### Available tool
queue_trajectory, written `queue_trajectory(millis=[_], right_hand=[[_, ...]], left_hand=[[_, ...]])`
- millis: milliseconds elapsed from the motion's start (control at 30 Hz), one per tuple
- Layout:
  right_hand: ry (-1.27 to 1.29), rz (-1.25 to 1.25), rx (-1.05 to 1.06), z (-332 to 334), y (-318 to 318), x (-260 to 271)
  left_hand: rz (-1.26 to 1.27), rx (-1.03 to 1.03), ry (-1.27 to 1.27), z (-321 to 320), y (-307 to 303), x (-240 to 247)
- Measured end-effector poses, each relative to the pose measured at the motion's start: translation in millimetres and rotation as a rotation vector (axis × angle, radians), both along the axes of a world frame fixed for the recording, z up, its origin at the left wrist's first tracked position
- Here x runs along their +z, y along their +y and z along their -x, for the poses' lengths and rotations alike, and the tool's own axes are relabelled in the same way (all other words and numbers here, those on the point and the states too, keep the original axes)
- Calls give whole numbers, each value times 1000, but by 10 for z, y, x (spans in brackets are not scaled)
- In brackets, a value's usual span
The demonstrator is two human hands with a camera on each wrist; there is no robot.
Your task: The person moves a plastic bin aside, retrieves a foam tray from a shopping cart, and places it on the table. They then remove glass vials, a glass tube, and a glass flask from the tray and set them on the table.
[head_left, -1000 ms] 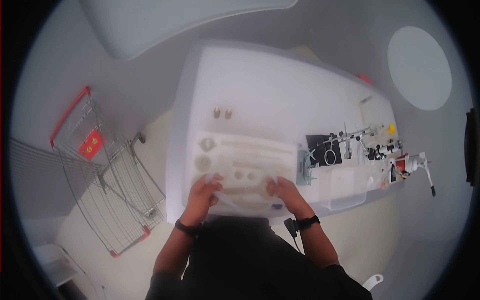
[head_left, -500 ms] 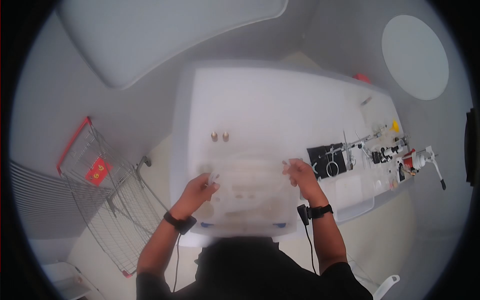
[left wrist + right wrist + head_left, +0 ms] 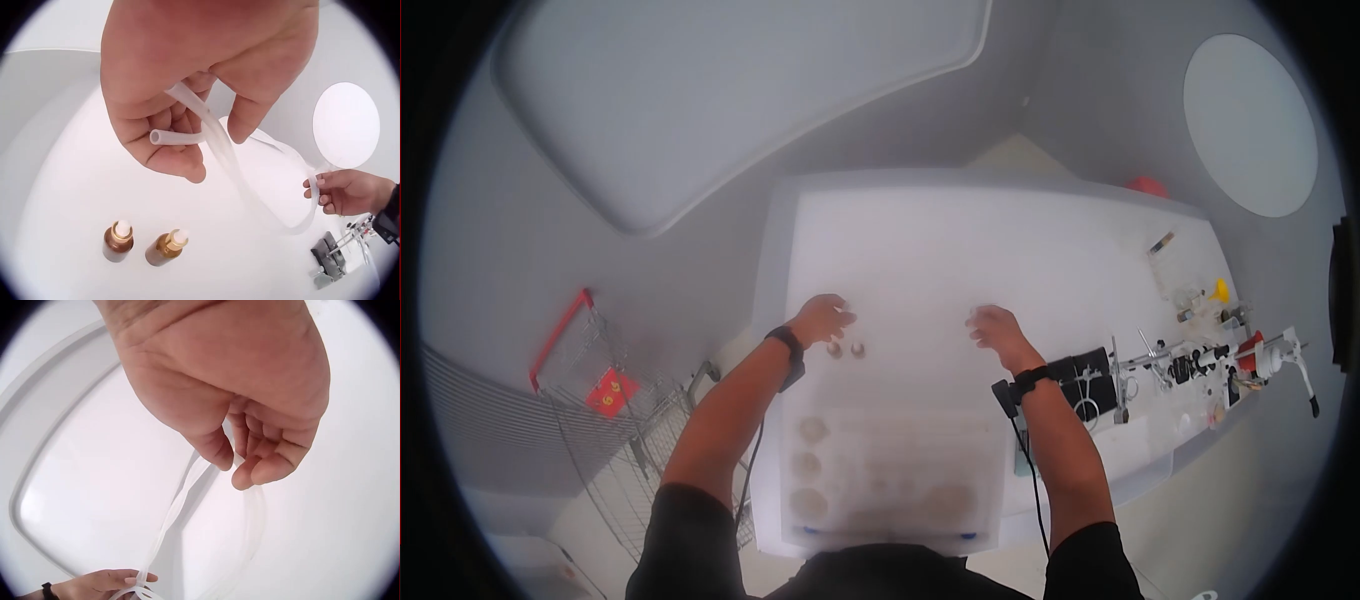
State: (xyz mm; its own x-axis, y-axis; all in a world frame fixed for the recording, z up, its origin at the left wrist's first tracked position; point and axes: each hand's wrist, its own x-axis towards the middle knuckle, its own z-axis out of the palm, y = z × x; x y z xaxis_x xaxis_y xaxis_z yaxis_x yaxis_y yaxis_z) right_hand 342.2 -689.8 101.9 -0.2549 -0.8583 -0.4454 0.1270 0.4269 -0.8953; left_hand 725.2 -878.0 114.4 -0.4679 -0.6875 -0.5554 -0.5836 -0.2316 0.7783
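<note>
A loop of translucent white tubing (image 3: 232,169) hangs between my two hands, some of its strands crossing. My left hand (image 3: 822,318) curls its fingers round one side of the loop, and a cut tube end sticks out under the palm in the left wrist view. At the other side my right hand (image 3: 1000,332) pinches the tubing (image 3: 172,515) between thumb and fingers. Close below my left hand, two brown glass bottles (image 3: 119,240) with white tops and gold collars stand on the white table (image 3: 920,250).
A pale tray (image 3: 997,500) with shaped recesses lies at the table's near edge. To the right are a black case (image 3: 1090,375), metal stand parts, a yellow funnel (image 3: 1220,291) and a red-and-white device (image 3: 1250,355). A wire shopping cart (image 3: 615,420) stands on the floor at left.
Both hands have moved forward from over the tray to the middle of the table, carrying the tubing. The left hand is now beside the bottles. The head view has tilted upward.
</note>
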Motion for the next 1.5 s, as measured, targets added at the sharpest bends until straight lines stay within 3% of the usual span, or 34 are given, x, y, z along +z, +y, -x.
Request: queue_trajectory(millis=[200, 433, 667, 800, 867, 967, 1067, 1267, 1367, 1500], right_hand=[[48, -110, -63, 292, -645, -601], [99, -171, -58, 417, -1183, -1236], [57, -116, -56, 453, -1301, -1691], [69, -95, -110, 415, -1164, -1707], [310, -80, -46, 448, -1049, -1722], [131, -100, -42, 402, -779, -1275], [109, -90, -28, 269, -419, -849], [161, 85, -125, -269, 723, 27], [308, 102, -195, -574, 1445, 79], [573, 21, -274, -1017, 2353, 23]], left_hand=[[-89, -17, -92, 516, -539, -472], [-146, 16, -8, 638, -1042, -1108], [-142, 71, -49, 689, -1113, -1082], [-30, 33, -93, 526, -1138, -1053], [-3, 39, -84, 382, -1098, -1023], [204, 121, -19, 4, -973, -982], [372, 174, -25, -494, -635, -839], [235, 406, 222, -1513, 829, -175], [210, 555, 280, -1927, 1767, 13], [247, 636, 224, -2382, 2951, -198]])
